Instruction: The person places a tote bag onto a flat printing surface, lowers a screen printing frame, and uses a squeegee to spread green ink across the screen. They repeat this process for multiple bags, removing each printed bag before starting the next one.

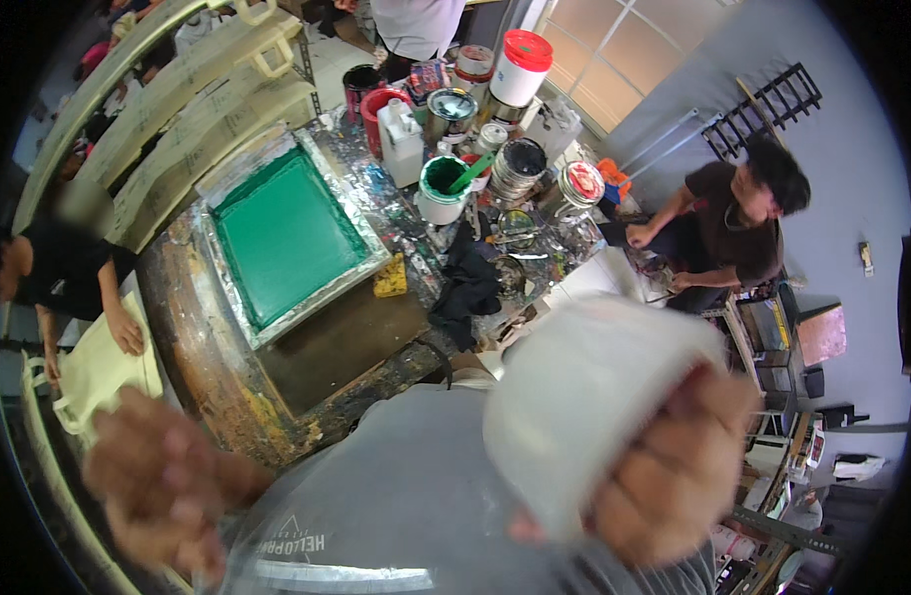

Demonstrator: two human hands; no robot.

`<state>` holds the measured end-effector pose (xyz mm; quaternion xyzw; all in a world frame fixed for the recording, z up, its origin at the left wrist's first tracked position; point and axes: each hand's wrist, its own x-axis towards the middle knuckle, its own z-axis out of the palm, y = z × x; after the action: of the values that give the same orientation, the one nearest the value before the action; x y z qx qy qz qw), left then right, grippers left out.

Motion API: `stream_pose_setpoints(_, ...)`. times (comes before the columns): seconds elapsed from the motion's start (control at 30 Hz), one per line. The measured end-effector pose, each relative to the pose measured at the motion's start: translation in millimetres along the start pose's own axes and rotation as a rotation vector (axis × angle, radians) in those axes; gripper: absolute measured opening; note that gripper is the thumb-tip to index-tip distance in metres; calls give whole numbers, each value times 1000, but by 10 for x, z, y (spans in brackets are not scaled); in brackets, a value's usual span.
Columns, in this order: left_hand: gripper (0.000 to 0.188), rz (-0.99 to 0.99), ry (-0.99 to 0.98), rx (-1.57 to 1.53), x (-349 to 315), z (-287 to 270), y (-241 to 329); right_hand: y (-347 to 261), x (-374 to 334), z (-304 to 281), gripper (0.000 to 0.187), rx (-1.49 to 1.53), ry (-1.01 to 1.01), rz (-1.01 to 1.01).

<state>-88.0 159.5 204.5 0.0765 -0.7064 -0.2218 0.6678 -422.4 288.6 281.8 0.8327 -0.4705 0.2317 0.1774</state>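
Observation:
My right hand (pixel 674 476) is raised close at the lower right, its fingers curled round the edge of a white, rounded thing (pixel 574 397). Motion blurs that thing, and I cannot make out its kind. At the lower left, my left hand (pixel 168 486) is lifted above the table's near side, its fingers smeared by motion; no held thing shows. Beyond my hands, a screen printing frame (pixel 381 260) with green ink (pixel 292 238) across its mesh rests on the stained worktable (pixel 188 337). Against the frame's right corner sits a yellow sponge (pixel 389 276).
A white tub (pixel 443 206) of green ink holds a green spatula (pixel 472 173). Paint cans (pixel 520 164) and a red-lidded bucket (pixel 523 69) crowd the far side. Black cloth (pixel 467 288) lies nearby. Co-workers are at both sides; the left one touches a cream cloth piece (pixel 109 362).

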Motion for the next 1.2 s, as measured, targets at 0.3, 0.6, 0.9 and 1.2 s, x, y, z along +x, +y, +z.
stream_pose_setpoints(0.3, 15, 43, -47, -294, 229, -10, -107, 4, 63, -116, 40, -41, 59, -34)
stream_pose_setpoints(0.6, 18, -90, 80, -184, 176, 266, -185, 892, -1404, 1514, 36, 39, 51, 556)
stream_pose_setpoints(0.9, 31, -349, -92, -134, 264, 384, -89, 2028, -3220, 3651, 26, -354, -81, 880)
stream_pose_setpoints(1.2, 31, -279, 118, 166, -60, -178, 327, 567, -609, 2083, 50, 721, 28, 730)
